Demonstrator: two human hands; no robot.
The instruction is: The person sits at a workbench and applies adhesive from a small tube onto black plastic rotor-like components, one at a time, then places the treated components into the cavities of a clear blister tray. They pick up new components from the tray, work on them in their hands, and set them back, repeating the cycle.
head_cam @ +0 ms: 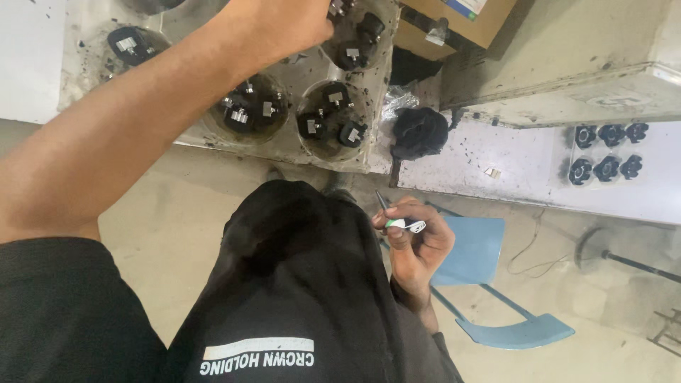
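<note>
My right hand (415,241) sits low over my lap, fingers curled shut around a thin dark tool with a small white and green tip (404,224). My left hand (284,25) reaches up over the grimy white tray (284,152) of round clear cups holding black parts (330,117); its grip I cannot tell. Beside the tray lies a black knob (420,131), and a pale blue chair (482,262) stands below

Bowls (328,120) near left hand (284,25): clear glossy plastic, grimy
Tool (406,225) in right hand (415,245): smooth white plastic
Chair (475,252) beside it: matt blue plastic
</note>
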